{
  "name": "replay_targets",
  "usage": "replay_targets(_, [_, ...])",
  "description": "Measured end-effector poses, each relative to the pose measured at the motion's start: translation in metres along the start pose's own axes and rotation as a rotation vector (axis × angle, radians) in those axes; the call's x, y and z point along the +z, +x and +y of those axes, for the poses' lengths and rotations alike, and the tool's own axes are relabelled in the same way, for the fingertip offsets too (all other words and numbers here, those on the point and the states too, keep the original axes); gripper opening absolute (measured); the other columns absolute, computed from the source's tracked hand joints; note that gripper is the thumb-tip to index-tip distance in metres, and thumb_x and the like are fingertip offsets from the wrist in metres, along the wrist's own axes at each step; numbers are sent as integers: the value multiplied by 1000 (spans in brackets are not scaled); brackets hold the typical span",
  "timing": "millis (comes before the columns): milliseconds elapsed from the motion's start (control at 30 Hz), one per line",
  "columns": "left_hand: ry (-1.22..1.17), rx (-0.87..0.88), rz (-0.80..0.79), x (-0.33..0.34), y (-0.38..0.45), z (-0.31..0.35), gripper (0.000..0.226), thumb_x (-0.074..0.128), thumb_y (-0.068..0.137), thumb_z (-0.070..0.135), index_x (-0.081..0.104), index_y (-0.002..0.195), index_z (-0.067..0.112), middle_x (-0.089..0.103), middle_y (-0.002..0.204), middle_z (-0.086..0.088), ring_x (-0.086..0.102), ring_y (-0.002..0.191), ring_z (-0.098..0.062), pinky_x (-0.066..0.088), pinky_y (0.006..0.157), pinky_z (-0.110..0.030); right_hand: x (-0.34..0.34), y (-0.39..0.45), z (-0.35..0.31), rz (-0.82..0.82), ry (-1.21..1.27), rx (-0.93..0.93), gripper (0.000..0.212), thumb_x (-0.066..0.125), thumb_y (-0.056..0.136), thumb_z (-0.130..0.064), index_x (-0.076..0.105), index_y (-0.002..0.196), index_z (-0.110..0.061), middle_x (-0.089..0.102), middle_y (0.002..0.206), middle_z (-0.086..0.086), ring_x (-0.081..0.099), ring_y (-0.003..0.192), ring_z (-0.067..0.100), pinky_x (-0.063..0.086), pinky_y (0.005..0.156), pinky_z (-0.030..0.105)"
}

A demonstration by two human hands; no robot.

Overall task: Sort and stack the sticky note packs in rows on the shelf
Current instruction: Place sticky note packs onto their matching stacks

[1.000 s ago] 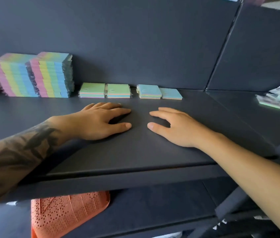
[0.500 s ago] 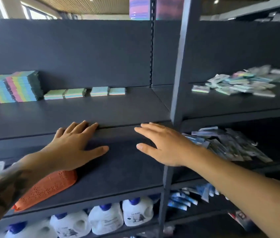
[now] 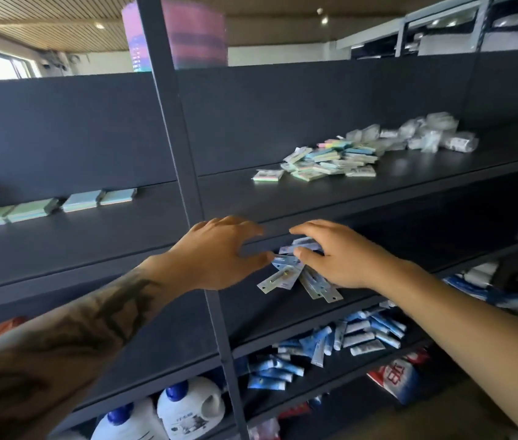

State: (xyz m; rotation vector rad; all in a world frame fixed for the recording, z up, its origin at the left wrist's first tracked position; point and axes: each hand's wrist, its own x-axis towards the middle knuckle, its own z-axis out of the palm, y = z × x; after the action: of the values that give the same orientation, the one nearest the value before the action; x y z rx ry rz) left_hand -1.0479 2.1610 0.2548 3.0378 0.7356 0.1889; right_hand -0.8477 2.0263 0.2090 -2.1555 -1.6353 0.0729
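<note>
A: Sticky note packs (image 3: pixel 330 160) lie in a loose heap on the right bay of the shelf (image 3: pixel 283 198), near its back wall. Location of the sorted ones?

B: A row of packs (image 3: pixel 51 206) sits flat on the left bay of the same shelf, side by side, edges touching or nearly so, well apart from the heap. A dark upright post (image 3: pixel 184 173) stands between the two bays.

A: Condition of the hands?

B: Left hand (image 3: pixel 219 252) is open, fingers spread and slightly curled, gripping nothing, raised in front of the shelf's front edge. Right hand (image 3: pixel 337 255) is likewise open and empty, palm down, just beside the left. Neither touches the packs.

A: Noted below the hands?

B: Flat carded items (image 3: pixel 296 277) fan out on the next shelf down, partly hidden by the right hand. Lower still, small blue and white tubes (image 3: pixel 346 341) lie scattered, and white jugs with blue caps (image 3: pixel 187 411) stand on the bottom level. Clear wrapped bundles (image 3: pixel 435 134) lie beyond the heap; contents too blurred to identify.
</note>
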Motion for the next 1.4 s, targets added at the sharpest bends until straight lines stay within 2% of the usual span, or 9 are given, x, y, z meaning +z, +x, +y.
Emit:
replay_targets(367, [-135,12,2,21,204,22,60,45,95,73,47,146,42,48,154,7,46,140,-24,34,112,-43,-67,76,116,21,-214,172,53,48,105,-50,42,153,-29,39,159,-6,39,144,19,41,113,43])
replay_targets(500, [-107,-33,-18,22,264,8,68,33,79,83,56,131,46,55,144,7,52,131,-27,43,107,-49,-78,121,148,36,-243,191,53,48,104,-53,43,152,-31,39,159,-6,40,143,19,41,112,43])
replay_targets(600, [-73,-99,12,20,297,-2,52,40,86,75,55,123,42,53,147,5,50,134,-28,39,106,-49,-81,153,170,77,-246,185,52,49,102,-53,46,150,-31,43,156,-7,42,142,19,42,112,43])
replay_targets(733, [-84,-160,47,16,328,-10,57,50,90,69,50,141,43,50,149,5,48,137,-28,35,112,-47,-85,197,197,130,-238,144,53,52,100,-53,51,146,-27,51,151,-2,46,139,22,42,112,44])
replay_targets(933, [-101,-243,32,28,359,-25,48,50,89,68,56,130,43,58,130,16,57,123,-24,47,102,-47,-105,265,235,201,-244,111,51,51,100,-48,52,145,-25,49,153,4,46,139,28,41,111,44])
replay_targets(1100, [-95,-438,9,36,383,-36,72,55,90,69,39,151,33,52,149,-4,52,134,-34,46,106,-51,-122,328,278,153,-275,135,67,44,99,-63,45,150,-20,48,154,10,45,139,35,41,111,51])
replay_targets(1267, [-135,-522,-85,56,403,-41,69,34,75,75,48,135,45,48,153,-1,49,136,-31,41,112,-55,-122,369,306,62,-321,123,95,28,90,-85,32,158,-19,36,163,9,39,146,36,37,114,50])
replay_targets(1333, [-143,-571,-104,62,404,-40,78,30,80,77,38,150,41,33,164,3,35,148,-30,31,119,-57,-120,379,312,17,-311,148,103,20,86,-91,33,157,-17,38,162,11,42,144,37,39,112,50])
replay_targets(1400, [-153,-613,-84,64,402,-37,70,37,89,74,34,152,42,33,163,7,35,148,-31,31,117,-57,-116,384,319,0,-301,153,105,13,84,-92,40,153,-17,45,158,12,47,139,38,41,107,49])
